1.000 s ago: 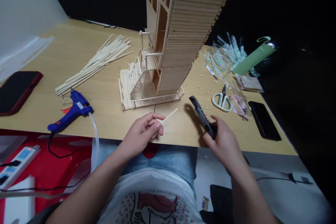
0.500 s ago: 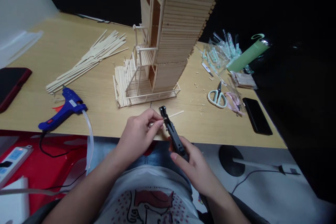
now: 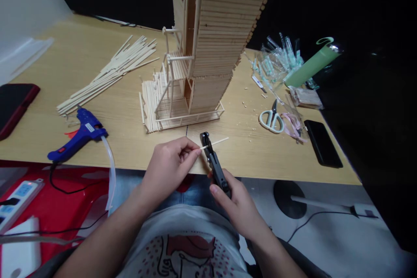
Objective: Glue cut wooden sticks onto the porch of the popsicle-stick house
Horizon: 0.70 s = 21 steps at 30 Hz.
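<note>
My left hand (image 3: 172,158) pinches one end of a thin wooden stick (image 3: 220,141) between thumb and fingertips, over the table's front edge. My right hand (image 3: 239,202) is wrapped around the handles of a black plier-like cutter (image 3: 213,163), its head pointing away from me. The stick crosses the cutter's jaws and sticks out on the right side. Whether the blades touch the stick I cannot tell. Just beyond my hands stands a tall model house (image 3: 215,52) built of wooden sticks, with a railed base and small stairs.
Loose wooden sticks (image 3: 110,74) lie at the back left, with a blue glue gun (image 3: 83,132) nearer. At right are scissors (image 3: 271,120), a black phone (image 3: 323,143), a green bottle (image 3: 312,66) and plastic wrappers (image 3: 276,58). A dark red-edged device (image 3: 16,106) lies far left.
The stick now shows between my left fingertips and the cutter, where little of it showed before. My left fingers have shifted slightly left. The view has moved a little.
</note>
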Each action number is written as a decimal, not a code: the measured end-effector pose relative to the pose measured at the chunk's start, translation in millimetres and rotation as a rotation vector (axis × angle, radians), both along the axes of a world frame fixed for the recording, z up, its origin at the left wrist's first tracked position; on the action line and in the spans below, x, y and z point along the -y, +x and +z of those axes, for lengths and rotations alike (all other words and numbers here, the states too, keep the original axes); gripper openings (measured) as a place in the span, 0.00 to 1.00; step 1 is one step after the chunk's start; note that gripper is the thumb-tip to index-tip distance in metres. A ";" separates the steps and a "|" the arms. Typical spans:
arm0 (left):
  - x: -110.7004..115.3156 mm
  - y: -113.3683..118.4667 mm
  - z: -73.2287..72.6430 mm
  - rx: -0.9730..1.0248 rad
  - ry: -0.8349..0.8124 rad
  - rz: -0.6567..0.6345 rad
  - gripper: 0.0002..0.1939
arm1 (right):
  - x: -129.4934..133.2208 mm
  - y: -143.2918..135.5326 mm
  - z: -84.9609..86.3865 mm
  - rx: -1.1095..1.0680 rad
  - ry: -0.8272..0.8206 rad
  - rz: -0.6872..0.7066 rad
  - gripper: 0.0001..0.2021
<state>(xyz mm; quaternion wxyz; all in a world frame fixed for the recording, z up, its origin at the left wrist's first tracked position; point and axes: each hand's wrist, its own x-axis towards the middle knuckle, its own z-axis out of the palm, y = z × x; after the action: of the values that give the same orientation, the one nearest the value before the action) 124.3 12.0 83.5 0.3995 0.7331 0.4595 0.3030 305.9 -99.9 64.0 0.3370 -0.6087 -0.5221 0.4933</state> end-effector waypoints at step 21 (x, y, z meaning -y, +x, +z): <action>-0.8 52.1 5.5 -0.158 0.222 -0.154 0.06 | 10.5 12.5 0.4 0.132 -0.089 -0.197 0.21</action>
<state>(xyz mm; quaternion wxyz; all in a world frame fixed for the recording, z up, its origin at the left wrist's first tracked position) 176.5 12.8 89.0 0.3004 0.8275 0.3957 0.2617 318.4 -110.4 64.3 0.3214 -0.7026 -0.4582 0.4395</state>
